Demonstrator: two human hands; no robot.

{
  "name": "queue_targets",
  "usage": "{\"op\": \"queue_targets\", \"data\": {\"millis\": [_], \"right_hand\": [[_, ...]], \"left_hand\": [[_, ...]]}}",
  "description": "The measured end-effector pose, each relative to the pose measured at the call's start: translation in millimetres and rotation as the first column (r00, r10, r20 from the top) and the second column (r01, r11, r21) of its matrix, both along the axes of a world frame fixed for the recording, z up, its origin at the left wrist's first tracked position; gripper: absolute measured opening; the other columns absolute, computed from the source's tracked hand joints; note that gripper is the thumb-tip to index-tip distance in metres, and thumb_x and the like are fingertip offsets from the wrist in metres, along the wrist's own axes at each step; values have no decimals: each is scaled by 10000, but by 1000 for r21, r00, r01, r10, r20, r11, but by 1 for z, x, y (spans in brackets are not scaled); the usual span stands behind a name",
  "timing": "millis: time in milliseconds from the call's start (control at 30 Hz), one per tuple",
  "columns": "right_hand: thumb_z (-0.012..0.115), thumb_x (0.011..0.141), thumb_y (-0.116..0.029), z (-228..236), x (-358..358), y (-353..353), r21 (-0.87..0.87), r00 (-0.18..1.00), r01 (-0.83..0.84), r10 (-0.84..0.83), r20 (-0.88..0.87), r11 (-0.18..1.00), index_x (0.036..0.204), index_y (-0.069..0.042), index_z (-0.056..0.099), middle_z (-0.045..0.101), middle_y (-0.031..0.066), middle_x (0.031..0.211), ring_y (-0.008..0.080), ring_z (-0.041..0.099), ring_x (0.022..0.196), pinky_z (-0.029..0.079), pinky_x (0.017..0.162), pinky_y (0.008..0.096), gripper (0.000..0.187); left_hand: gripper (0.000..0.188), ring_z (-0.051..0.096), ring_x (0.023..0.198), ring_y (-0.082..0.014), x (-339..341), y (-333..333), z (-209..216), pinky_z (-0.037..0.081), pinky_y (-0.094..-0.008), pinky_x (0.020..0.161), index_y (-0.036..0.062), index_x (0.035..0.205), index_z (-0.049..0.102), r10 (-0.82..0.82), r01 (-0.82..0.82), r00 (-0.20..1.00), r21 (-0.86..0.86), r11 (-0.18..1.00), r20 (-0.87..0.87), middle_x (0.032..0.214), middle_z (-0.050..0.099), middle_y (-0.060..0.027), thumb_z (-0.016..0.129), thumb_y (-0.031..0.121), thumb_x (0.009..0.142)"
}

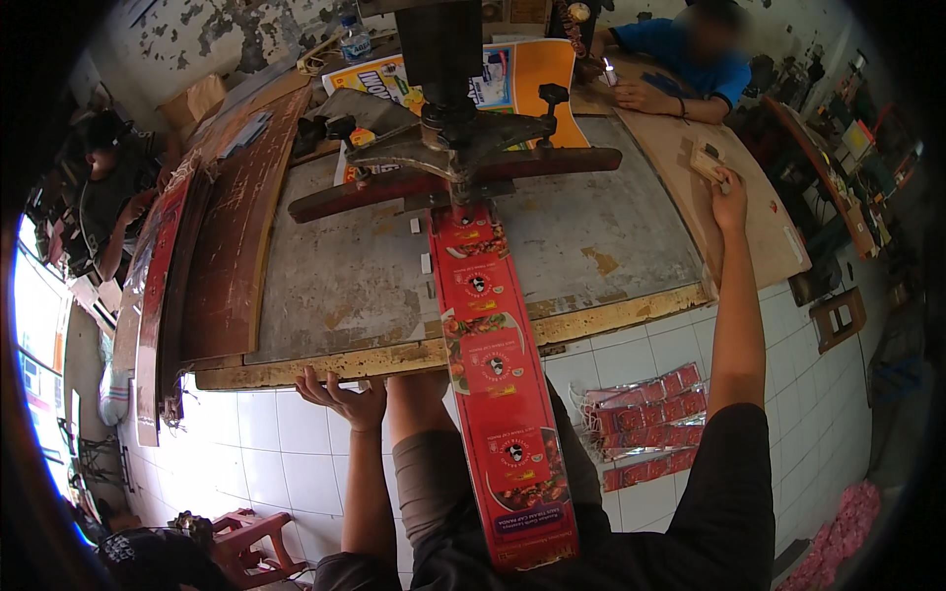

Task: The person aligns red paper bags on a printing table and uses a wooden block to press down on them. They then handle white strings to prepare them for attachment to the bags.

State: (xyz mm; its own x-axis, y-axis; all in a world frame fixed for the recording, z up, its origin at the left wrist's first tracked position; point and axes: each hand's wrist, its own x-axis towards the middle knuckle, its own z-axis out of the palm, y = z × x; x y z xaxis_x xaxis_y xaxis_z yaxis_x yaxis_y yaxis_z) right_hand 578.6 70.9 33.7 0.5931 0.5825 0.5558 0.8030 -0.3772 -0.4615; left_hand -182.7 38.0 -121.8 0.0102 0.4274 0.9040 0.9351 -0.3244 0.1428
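A long red printed strip, glossy and repeating one pattern, lies on the grey worn tabletop. Its far end reaches beneath a dark metal press head; the near end passes over the table's front edge onto my lap. My left hand rests against that front edge, left of the strip, fingers apart and holding nothing. At the right side of the table, my right hand has its bent fingers on the near end of a small wooden block with a dark piece on top.
Several similar red strips lie on the white tiled floor to the right. Long boards line the left side. Across the table sits a person in blue, hands near the far right corner. Printed sheets and a plastic bottle are behind the press.
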Motion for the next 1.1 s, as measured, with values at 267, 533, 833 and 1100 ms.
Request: {"op": "queue_targets", "data": {"millis": [267, 533, 833, 1100], "right_hand": [[698, 991, -108, 14, -17, -7, 51, 999, -10, 11, -31, 999, 1372, -130, 661, 626, 207, 1425, 409, 593, 1345, 486, 1115, 468, 383], [675, 1025, -115, 36, -198, -87, 185, 917, -396, 379, 124, 899, 1353, -1, 652, 671, 202, 1367, 389, 620, 1301, 476, 1114, 455, 348], [641, 1045, -131, -40, -409, -257, 384, 284, -648, 676, -679, 658, 1496, 29, 529, 707, 119, 1170, 202, 655, 1100, 509, 999, 361, 491], [596, 1086, -110, -24, -438, -268, 591, -124, -519, 630, -767, 618, 1619, 60, 382, 608, -28, 960, 27, 560, 919, 475, 878, 246, 600]], "left_hand": [[729, 241, 1544, -559, 1, -4, 2, 206, -782, 1199, 135, 1499, 374, 9, -9, 1000, -15, 1000, 20, 1615, 353, -266, 735, 421, 933], [711, 337, 1536, -523, 12, -71, 70, 256, -650, 1250, 55, 1532, 443, -136, 149, 988, -277, 949, 68, 1662, 363, -301, 725, 198, 895], [695, 679, 1115, -257, 65, -174, 107, 480, -373, 1047, -42, 1584, 399, -320, 888, 441, -356, 292, 838, 1227, 702, -178, 622, 329, 1039], [736, 636, 931, -73, 82, -188, 137, 491, -248, 864, -21, 1688, 203, 1, 986, 164, -164, -15, 986, 972, 740, -73, 590, 137, 1082]]}}
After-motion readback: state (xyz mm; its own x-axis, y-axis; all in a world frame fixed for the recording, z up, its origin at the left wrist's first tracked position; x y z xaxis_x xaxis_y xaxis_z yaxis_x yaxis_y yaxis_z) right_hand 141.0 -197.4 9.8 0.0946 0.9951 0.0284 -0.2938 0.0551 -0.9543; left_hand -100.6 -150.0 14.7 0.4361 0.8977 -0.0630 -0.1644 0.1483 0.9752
